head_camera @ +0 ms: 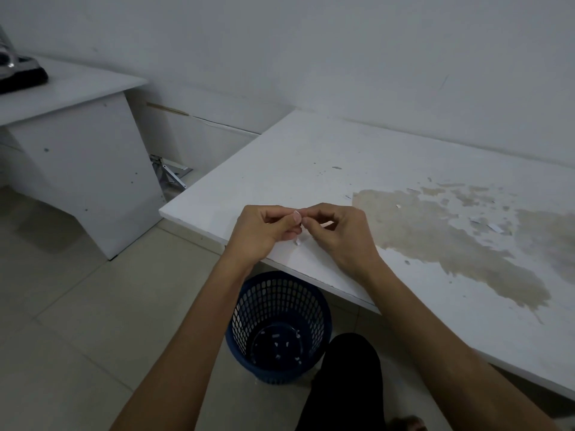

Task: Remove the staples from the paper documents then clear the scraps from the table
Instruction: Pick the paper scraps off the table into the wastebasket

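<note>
nearest me is my dark-clad knee (348, 377), and just beside it on the floor stands the blue basket (278, 328), tucked under the near edge of the worktop (311, 157), a few pale scraps already lying in its bottom. the worktop is the biggest thing here, white, with a worn brown patch (451, 244) toward its right side where more paper scraps (494, 227) lie scattered. both my hands meet over the near edge, close to the near left corner. my left hand (264, 231) has its fingers curled in, thumb and forefinger pinching something tiny; my right hand (339, 234) is curled the same way, pinching at the same spot. what's held is too small to tell, likely a scrap or staple. one small white scrap (297, 242) shows just below the fingertips. i'd say i'm gathering bits to drop: best done by keeping the pinch firm, moving out past the edge over the basket, then letting go low.
</note>
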Action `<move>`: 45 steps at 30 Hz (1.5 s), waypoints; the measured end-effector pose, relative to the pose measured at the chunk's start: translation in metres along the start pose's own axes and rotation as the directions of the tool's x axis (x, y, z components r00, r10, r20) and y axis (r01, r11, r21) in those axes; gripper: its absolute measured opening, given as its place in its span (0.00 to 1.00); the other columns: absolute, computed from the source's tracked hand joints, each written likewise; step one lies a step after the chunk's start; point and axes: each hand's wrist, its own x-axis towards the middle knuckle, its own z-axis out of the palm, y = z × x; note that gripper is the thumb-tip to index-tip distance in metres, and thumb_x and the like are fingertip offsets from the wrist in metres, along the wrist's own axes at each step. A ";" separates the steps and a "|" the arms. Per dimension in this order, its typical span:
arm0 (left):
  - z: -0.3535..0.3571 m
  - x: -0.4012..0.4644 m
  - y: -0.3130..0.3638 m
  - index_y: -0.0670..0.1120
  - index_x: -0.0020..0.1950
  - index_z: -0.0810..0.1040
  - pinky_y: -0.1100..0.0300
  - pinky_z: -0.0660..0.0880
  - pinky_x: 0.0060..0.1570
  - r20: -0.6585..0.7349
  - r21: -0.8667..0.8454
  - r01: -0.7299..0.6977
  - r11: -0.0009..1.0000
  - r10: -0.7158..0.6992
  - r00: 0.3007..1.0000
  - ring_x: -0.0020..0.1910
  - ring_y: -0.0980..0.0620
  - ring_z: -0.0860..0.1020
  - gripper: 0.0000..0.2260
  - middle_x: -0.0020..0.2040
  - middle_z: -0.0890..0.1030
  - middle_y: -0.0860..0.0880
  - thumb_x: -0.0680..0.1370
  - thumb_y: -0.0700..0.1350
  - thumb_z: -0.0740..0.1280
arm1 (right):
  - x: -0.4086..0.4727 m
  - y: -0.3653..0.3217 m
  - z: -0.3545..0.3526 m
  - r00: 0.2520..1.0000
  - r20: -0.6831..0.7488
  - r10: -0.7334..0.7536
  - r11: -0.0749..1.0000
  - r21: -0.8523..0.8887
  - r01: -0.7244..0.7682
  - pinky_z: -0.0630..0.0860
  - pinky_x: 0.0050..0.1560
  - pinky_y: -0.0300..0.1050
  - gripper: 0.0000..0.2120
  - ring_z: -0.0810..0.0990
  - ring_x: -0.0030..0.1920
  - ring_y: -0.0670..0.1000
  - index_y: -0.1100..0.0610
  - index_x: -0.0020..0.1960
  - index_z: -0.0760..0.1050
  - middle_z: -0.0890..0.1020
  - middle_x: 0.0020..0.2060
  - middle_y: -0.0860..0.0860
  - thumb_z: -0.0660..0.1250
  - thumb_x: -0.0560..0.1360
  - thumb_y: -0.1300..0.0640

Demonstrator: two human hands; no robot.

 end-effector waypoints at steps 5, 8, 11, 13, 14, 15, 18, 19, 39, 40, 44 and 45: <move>0.003 0.000 -0.007 0.47 0.52 0.84 0.58 0.81 0.47 -0.109 0.015 -0.071 0.997 0.073 0.991 0.42 0.48 0.85 0.07 0.42 0.86 0.47 0.75 0.42 0.72 | -0.003 -0.002 0.004 0.995 0.004 -0.100 0.959 -0.264 0.098 0.79 0.44 0.49 0.11 0.81 0.44 0.46 0.52 0.58 0.84 0.84 0.45 0.46 0.67 0.78 0.57; 0.007 -0.001 -0.012 0.49 0.52 0.84 0.58 0.82 0.45 -0.192 0.107 -0.133 0.985 0.151 0.970 0.40 0.51 0.85 0.07 0.41 0.86 0.51 0.75 0.44 0.73 | -0.002 -0.003 0.004 0.996 0.007 -0.093 0.950 -0.298 0.090 0.78 0.46 0.51 0.11 0.79 0.44 0.47 0.52 0.59 0.83 0.82 0.45 0.48 0.66 0.79 0.58; 0.009 -0.002 -0.014 0.49 0.49 0.85 0.59 0.82 0.44 -0.242 0.147 -0.170 0.974 0.202 0.949 0.39 0.53 0.84 0.04 0.39 0.85 0.52 0.75 0.44 0.72 | -0.002 -0.002 0.000 0.997 -0.033 -0.064 0.962 -0.269 0.052 0.76 0.46 0.40 0.11 0.79 0.44 0.44 0.53 0.58 0.83 0.84 0.45 0.48 0.67 0.79 0.59; 0.008 -0.003 -0.013 0.48 0.48 0.85 0.58 0.82 0.44 -0.244 0.147 -0.168 0.975 0.200 0.949 0.38 0.53 0.84 0.04 0.38 0.85 0.52 0.75 0.43 0.72 | 0.001 0.003 -0.006 0.992 -0.128 -0.014 0.967 -0.254 -0.019 0.73 0.45 0.31 0.10 0.79 0.43 0.41 0.53 0.57 0.84 0.84 0.45 0.46 0.68 0.78 0.59; 0.007 -0.004 -0.014 0.47 0.48 0.85 0.58 0.82 0.44 -0.243 0.149 -0.165 0.975 0.198 0.950 0.38 0.52 0.84 0.04 0.38 0.85 0.51 0.76 0.43 0.72 | 0.003 0.007 -0.009 0.983 -0.181 0.022 0.961 -0.268 -0.071 0.73 0.45 0.30 0.09 0.79 0.43 0.41 0.53 0.56 0.84 0.84 0.46 0.47 0.68 0.78 0.59; 0.005 -0.007 -0.014 0.46 0.48 0.85 0.57 0.82 0.44 -0.242 0.147 -0.164 0.975 0.196 0.950 0.38 0.52 0.84 0.04 0.38 0.85 0.51 0.76 0.43 0.72 | 0.006 0.012 -0.014 0.972 -0.227 0.067 0.947 -0.291 -0.134 0.74 0.47 0.32 0.09 0.79 0.43 0.42 0.53 0.55 0.84 0.84 0.47 0.48 0.68 0.78 0.59; -0.004 -0.020 -0.017 0.46 0.48 0.85 0.57 0.81 0.44 -0.248 0.121 -0.173 0.978 0.198 0.948 0.40 0.50 0.84 0.04 0.39 0.85 0.49 0.76 0.42 0.71 | 0.021 0.029 -0.027 0.931 -0.309 0.195 0.887 -0.350 -0.302 0.75 0.53 0.43 0.10 0.80 0.47 0.49 0.55 0.57 0.82 0.81 0.52 0.54 0.66 0.78 0.60; -0.008 -0.027 -0.019 0.46 0.49 0.84 0.57 0.81 0.44 -0.256 0.103 -0.177 0.979 0.198 0.946 0.40 0.50 0.84 0.03 0.39 0.85 0.49 0.77 0.42 0.71 | 0.027 0.033 -0.030 0.922 -0.316 0.221 0.871 -0.362 -0.333 0.75 0.56 0.44 0.11 0.80 0.49 0.51 0.56 0.59 0.82 0.80 0.54 0.55 0.65 0.79 0.60; -0.049 -0.085 -0.130 0.52 0.42 0.85 0.56 0.79 0.40 -0.332 0.369 0.195 0.909 -0.067 0.941 0.38 0.54 0.82 0.04 0.38 0.85 0.54 0.75 0.44 0.72 | 0.001 0.003 -0.009 0.986 0.165 0.014 0.971 -0.236 0.026 0.72 0.41 0.30 0.03 0.78 0.41 0.43 0.47 0.48 0.82 0.82 0.41 0.39 0.68 0.77 0.52; -0.050 -0.082 -0.140 0.52 0.42 0.85 0.57 0.79 0.41 -0.342 0.411 0.227 0.883 -0.081 0.936 0.38 0.54 0.82 0.03 0.39 0.85 0.53 0.75 0.45 0.73 | -0.004 -0.001 -0.008 0.982 0.189 0.004 0.976 -0.214 0.037 0.71 0.40 0.30 0.03 0.78 0.39 0.43 0.47 0.48 0.82 0.82 0.40 0.39 0.69 0.77 0.52; -0.049 -0.065 -0.170 0.51 0.43 0.85 0.64 0.75 0.39 -0.379 0.556 0.309 0.772 -0.095 0.920 0.38 0.57 0.80 0.01 0.43 0.85 0.52 0.74 0.46 0.73 | -0.014 -0.004 -0.007 0.974 0.226 0.016 0.980 -0.199 0.030 0.70 0.38 0.29 0.06 0.75 0.36 0.39 0.47 0.52 0.84 0.81 0.38 0.41 0.72 0.76 0.53; -0.048 -0.060 -0.175 0.52 0.44 0.85 0.65 0.74 0.38 -0.380 0.585 0.337 0.737 -0.118 0.917 0.38 0.57 0.80 0.02 0.44 0.85 0.52 0.75 0.46 0.72 | -0.014 -0.003 -0.007 0.972 0.235 0.020 0.976 -0.213 0.032 0.70 0.39 0.29 0.07 0.75 0.37 0.39 0.47 0.53 0.84 0.81 0.38 0.42 0.72 0.76 0.53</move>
